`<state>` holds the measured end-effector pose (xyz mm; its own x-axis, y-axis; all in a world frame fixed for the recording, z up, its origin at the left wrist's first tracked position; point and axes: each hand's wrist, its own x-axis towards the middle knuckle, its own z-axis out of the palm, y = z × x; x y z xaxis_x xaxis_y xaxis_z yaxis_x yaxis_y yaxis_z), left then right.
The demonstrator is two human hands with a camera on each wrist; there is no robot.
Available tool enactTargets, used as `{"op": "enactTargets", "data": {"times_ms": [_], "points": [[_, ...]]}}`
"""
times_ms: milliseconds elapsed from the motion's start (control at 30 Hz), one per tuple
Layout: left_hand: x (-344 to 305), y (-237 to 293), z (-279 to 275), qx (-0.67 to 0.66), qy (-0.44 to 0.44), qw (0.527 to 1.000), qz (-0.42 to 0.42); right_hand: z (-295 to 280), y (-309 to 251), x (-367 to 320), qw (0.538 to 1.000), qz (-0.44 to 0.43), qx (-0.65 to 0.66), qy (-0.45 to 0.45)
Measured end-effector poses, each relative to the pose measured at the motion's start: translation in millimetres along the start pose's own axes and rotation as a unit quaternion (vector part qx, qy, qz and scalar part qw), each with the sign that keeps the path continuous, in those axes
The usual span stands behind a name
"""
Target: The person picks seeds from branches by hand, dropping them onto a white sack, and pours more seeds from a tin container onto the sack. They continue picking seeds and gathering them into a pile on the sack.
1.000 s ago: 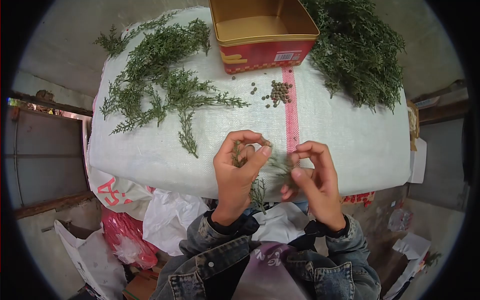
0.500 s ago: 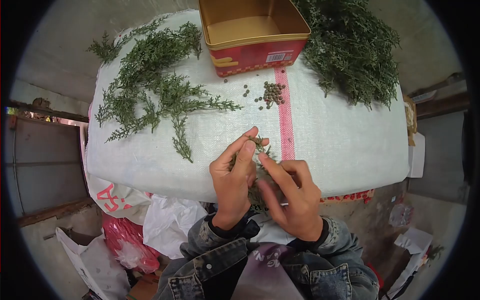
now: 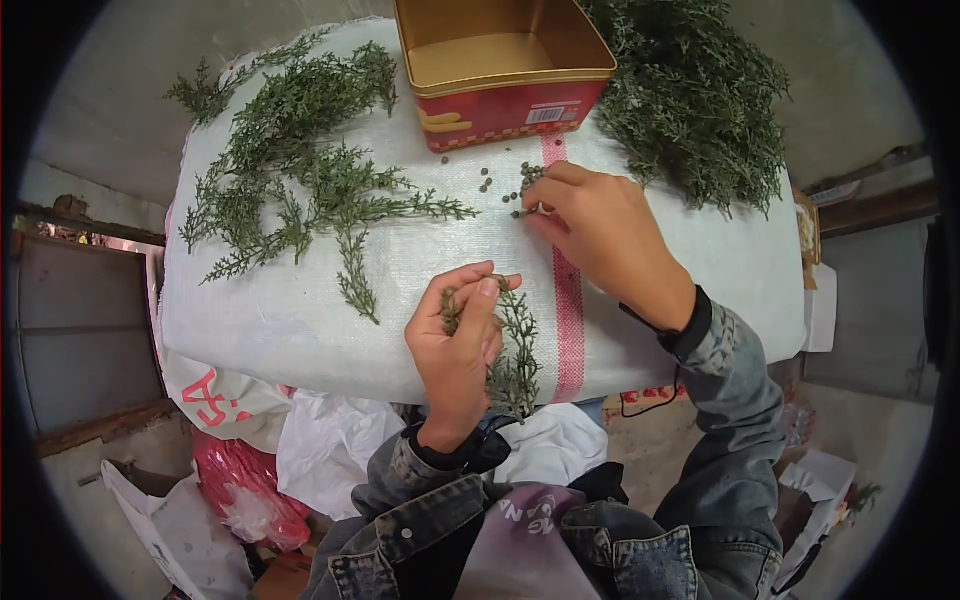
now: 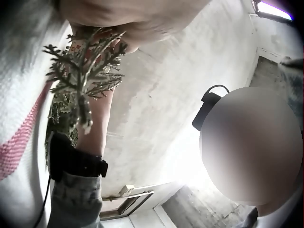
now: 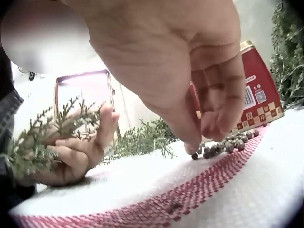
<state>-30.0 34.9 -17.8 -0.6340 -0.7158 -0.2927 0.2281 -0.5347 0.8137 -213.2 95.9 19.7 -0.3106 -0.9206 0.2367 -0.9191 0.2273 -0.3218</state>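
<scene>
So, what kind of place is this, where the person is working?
Probably a simple storeroom or shed. The walls are bare and blotchy, the work surface is covered in white woven sacking, and a red plastic bag and an open white box sit below it.

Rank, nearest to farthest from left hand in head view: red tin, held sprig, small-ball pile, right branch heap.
1. Held sprig: in left hand
2. Small-ball pile: ahead, rightward
3. Red tin: beyond pile
4. Branch heap: far right

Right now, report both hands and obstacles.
Left hand gripping green sprig. Right hand low at seed pile, grip unclear. Red tin just beyond pile.
</scene>
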Motion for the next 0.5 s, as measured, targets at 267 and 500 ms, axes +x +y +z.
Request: {"op": "enactTargets", "data": {"times_ms": [267,500], "points": [[0,-6,-1,-0.010,0.002,1.000,0.017,16,2,11,0.998,-0.051,-0.040,-0.002],[0,-5,-1,-0.018,-0.002,1.000,0.014,12,2,17,0.999,-0.018,0.033,-0.005]]}}
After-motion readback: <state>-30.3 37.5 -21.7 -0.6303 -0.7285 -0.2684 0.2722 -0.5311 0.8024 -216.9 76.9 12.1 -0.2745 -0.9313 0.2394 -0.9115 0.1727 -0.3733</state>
